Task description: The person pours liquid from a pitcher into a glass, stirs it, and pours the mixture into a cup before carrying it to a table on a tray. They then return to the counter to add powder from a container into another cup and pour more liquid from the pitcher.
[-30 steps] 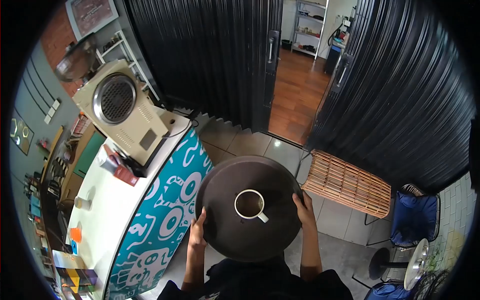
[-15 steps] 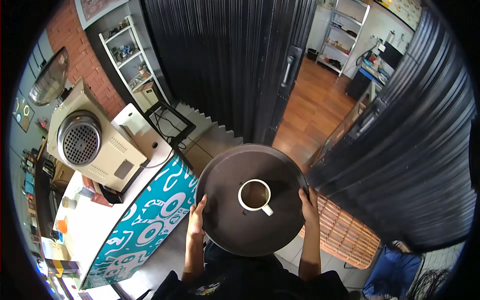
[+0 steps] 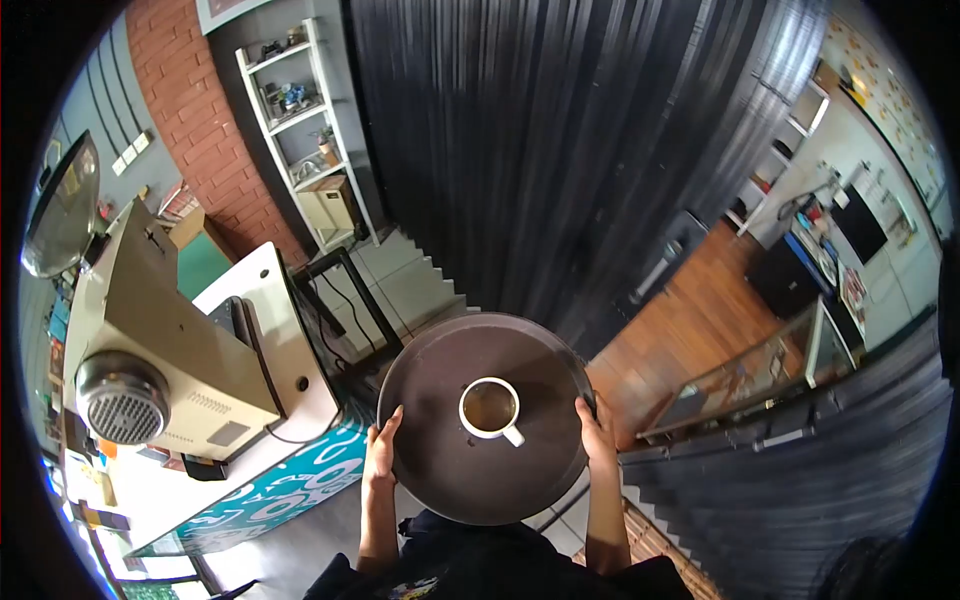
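Observation:
A round dark brown tray (image 3: pixel 440 480) is held level in front of my body. My left hand (image 3: pixel 381 450) grips its left rim, the thumb over the edge. On the opposite rim my right hand (image 3: pixel 598 436) holds the tray in the same way. Near the tray's middle stands a white cup (image 3: pixel 489 408) with brown liquid in it, its handle pointing down and to the right. Neither hand touches the cup. The fingers under the tray are hidden.
At the left a cream-coloured machine (image 3: pixel 180 370) stands on a white counter (image 3: pixel 303 350) with a teal patterned front. Black folding doors (image 3: pixel 530 150) rise ahead, with a wooden floor (image 3: pixel 690 320) beyond at the right. A white shelf (image 3: pixel 297 118) stands at the back left.
The view has shifted to the left; the machine sits lower and the folding doors fill more of the middle. The tray, cup and both hands show slightly further left and lower.

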A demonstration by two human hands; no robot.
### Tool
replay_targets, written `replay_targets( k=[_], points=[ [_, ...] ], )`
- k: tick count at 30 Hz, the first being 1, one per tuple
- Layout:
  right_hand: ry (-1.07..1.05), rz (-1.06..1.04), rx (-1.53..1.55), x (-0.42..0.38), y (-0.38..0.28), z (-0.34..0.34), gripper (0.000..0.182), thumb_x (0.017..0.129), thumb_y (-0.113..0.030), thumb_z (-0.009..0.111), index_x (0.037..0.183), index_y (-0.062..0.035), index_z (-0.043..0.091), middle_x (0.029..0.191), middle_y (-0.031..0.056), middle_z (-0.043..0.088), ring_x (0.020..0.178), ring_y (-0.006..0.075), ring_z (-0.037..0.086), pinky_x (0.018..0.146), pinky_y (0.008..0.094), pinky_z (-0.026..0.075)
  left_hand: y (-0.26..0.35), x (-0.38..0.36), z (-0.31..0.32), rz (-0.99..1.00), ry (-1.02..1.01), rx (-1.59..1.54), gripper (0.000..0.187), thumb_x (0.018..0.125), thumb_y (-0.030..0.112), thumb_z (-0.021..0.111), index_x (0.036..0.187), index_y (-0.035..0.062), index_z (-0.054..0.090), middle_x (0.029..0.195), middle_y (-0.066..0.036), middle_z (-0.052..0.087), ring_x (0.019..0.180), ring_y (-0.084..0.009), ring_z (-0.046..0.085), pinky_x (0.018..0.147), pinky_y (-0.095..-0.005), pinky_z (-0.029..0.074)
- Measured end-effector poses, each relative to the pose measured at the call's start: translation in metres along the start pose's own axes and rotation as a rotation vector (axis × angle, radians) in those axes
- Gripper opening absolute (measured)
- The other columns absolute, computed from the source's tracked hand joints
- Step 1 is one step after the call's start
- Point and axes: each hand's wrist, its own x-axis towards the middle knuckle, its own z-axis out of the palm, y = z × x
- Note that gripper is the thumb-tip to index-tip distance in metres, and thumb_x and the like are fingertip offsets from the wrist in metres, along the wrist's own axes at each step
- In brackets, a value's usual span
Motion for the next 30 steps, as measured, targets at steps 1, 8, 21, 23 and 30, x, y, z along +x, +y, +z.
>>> replay_targets(
  k=[1,8,21,23,30],
  points=[
    [-0.056,-0.103,0.106,0.017,-0.017,0.004,0.037,0.095,-0.029,0.060,0.116,0.0010,0.059,0.107,0.0112,0.064,0.103,0.0208,0.057,0.093,0.0342,0.041,-0.002,0.020,-0.001,0.006,0.022,-0.029,0.049,0.086,0.028,0.072,0.120,-0.0012,0.051,0.108,-0.014,0.063,0.093,-0.0226,0.064,0.076,-0.0350,0.055],
    [-0.136,-0.057,0.054,0.151,-0.066,0.061,0.037,0.095,-0.029,0.062,0.119,-0.0014,0.061,0.113,0.0070,0.061,0.105,0.0174,0.055,0.093,0.0317,0.042,0.050,0.086,0.053,0.037,0.175,-0.128,0.059,0.085,0.031,0.074,0.125,-0.0013,0.046,0.110,-0.015,0.061,0.096,-0.0240,0.062,0.082,-0.0364,0.053],
    [-0.360,0.021,-0.087,0.355,-0.133,0.188,0.066,0.096,-0.046,0.056,0.139,0.0021,0.044,0.146,0.0187,0.038,0.137,0.0264,0.034,0.114,0.0358,0.026,0.106,0.237,0.096,0.194,0.315,-0.110,0.040,0.091,0.032,0.065,0.111,-0.0029,0.063,0.100,-0.009,0.068,0.087,-0.0165,0.065,0.068,-0.0303,0.052],
    [-0.461,-0.065,-0.043,0.385,-0.142,0.212,0.065,0.097,-0.046,0.052,0.141,0.0012,0.042,0.148,0.0189,0.035,0.138,0.0282,0.032,0.114,0.0366,0.025,0.124,0.259,0.106,0.250,0.359,-0.110,0.037,0.091,0.031,0.065,0.107,-0.0019,0.066,0.096,-0.006,0.068,0.085,-0.0146,0.064,0.068,-0.0291,0.051],
    [-0.613,-0.034,-0.118,0.426,-0.178,0.276,0.069,0.099,-0.050,0.045,0.145,0.0009,0.035,0.150,0.0216,0.032,0.140,0.0317,0.030,0.115,0.0379,0.024,0.155,0.301,0.100,0.250,0.526,-0.053,0.033,0.095,0.026,0.060,0.111,-0.0024,0.067,0.098,-0.001,0.066,0.085,-0.0095,0.060,0.073,-0.0246,0.046]
  ],
)
